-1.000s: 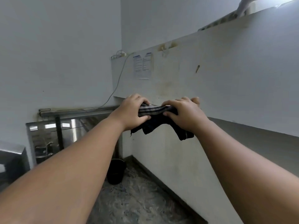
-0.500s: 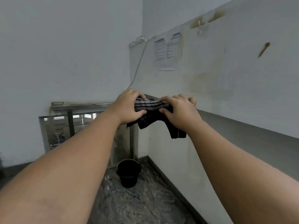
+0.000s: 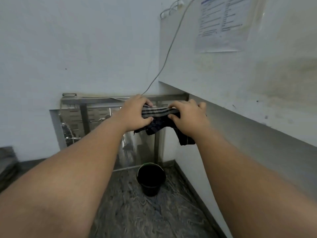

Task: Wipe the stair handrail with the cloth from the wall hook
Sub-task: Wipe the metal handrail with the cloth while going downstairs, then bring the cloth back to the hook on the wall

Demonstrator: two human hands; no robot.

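Both bare forearms reach in from the bottom corners and meet just above the middle of the frame, where the two hands hold a dark cloth with a band of grey and navy stripes (image 3: 157, 112) stretched flat between them. The left hand (image 3: 135, 115) is curled over the cloth's left end, fingers on top and thumb tucked beneath, so that end is pinched. The right hand (image 3: 187, 118) grips the right end the same way, with its thumb pressing up from below. The loose dark parts of the cloth hang in two tails, one under the middle and a longer one below the right wrist. Directly behind the hands a brushed steel rail (image 3: 103, 100) runs level across the middle of the frame, capping a shiny steel-framed panel (image 3: 72, 124) full of reflections. The cloth sits in front of and slightly below that rail, and I cannot tell whether it touches any metal. A thin grey cable (image 3: 169, 48) drops from the upper right down to the rail near the left hand's knuckles. In the upper right corner a printed paper notice (image 3: 223, 24) is stuck on a stained white slanting wall panel (image 3: 248, 79). Below the hands, lower centre, a black plastic bucket (image 3: 151, 182) stands upright on the grey marbled floor (image 3: 133, 213), close to the foot of the panel and the right-hand wall.
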